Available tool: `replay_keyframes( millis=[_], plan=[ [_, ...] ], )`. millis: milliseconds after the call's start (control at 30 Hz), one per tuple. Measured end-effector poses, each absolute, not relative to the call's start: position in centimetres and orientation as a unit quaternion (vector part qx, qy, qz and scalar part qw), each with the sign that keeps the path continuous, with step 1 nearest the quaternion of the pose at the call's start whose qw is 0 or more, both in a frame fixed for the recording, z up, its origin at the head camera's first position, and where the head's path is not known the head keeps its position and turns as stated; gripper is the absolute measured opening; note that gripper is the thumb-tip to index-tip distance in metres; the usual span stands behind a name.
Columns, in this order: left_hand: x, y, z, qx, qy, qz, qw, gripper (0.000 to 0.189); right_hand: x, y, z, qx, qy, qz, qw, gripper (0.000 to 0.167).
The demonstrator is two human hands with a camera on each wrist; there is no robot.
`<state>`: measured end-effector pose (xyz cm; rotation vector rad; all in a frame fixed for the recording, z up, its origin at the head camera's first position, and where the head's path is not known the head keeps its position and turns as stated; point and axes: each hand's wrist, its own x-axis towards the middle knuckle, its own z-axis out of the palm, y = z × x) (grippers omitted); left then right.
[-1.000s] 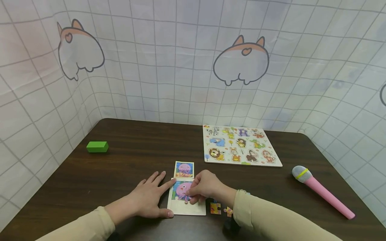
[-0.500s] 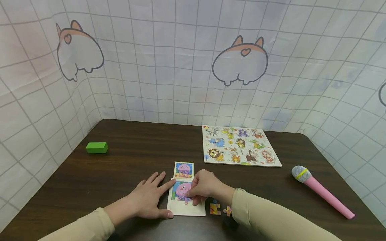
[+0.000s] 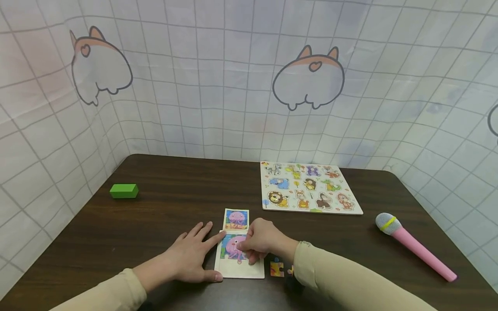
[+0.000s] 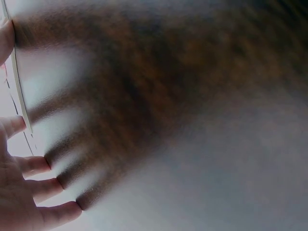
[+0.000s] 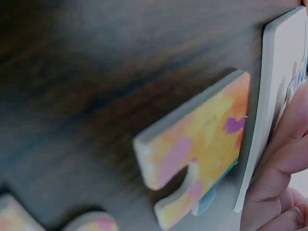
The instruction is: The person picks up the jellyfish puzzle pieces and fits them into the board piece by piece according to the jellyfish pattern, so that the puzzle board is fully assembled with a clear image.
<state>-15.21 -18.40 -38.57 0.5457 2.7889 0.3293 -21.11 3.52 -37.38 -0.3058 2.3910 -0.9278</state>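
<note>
A pale puzzle board (image 3: 241, 271) lies in front of me with pink octopus pieces (image 3: 232, 244) in its upper half. Flat on the table, my left hand (image 3: 190, 259) spreads its fingers, its index fingertip and thumb at the board's left edge. My right hand (image 3: 262, 239) has its fingers curled over the upper right of the board and pinches a puzzle piece (image 5: 299, 72), mostly hidden by the fingers. Just beyond the board is a small octopus picture card (image 3: 236, 219). A loose yellow-orange puzzle piece (image 3: 276, 269) lies right of the board.
Another loose piece (image 3: 290, 271) is partly covered by the right sleeve. An animal puzzle board (image 3: 311, 190) lies at the back right. A pink toy microphone (image 3: 422, 252) is on the right, a green block (image 3: 124, 191) at the left. Patterned cloth (image 3: 218, 86) surrounds the table.
The right forearm has shifted slightly left, covering more of the far loose piece. The right fingers stay at the same spot on the board, and the left hand keeps its place.
</note>
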Motion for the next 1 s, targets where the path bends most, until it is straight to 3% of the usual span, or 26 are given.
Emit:
replay_keyframes(
  millis=[433,533,633,800,1000],
  plan=[
    [-14.9,-18.8,-38.9,0.188,0.964,0.124,0.138,0.1,-21.0,3.1,-37.1,-0.125,0.89,-0.333,0.286,0.031],
    [-15.0,-18.7,-38.9,0.188,0.965,0.121,0.141,0.1,-20.9,3.9,-36.9,-0.18,0.891,-0.327,0.259,0.023],
    [-15.1,-18.6,-38.8,0.19,0.965,0.118,0.139,0.1,-20.6,5.2,-36.7,-0.285,0.894,-0.286,0.196,0.009],
    [-15.2,-18.4,-38.4,0.197,0.965,0.111,0.135,0.1,-19.8,7.7,-36.9,-0.463,0.875,-0.108,0.086,0.038],
    [-15.2,-18.4,-38.4,0.196,0.965,0.108,0.139,0.1,-19.1,8.6,-37.6,-0.534,0.842,0.027,0.066,0.056]
  ],
)
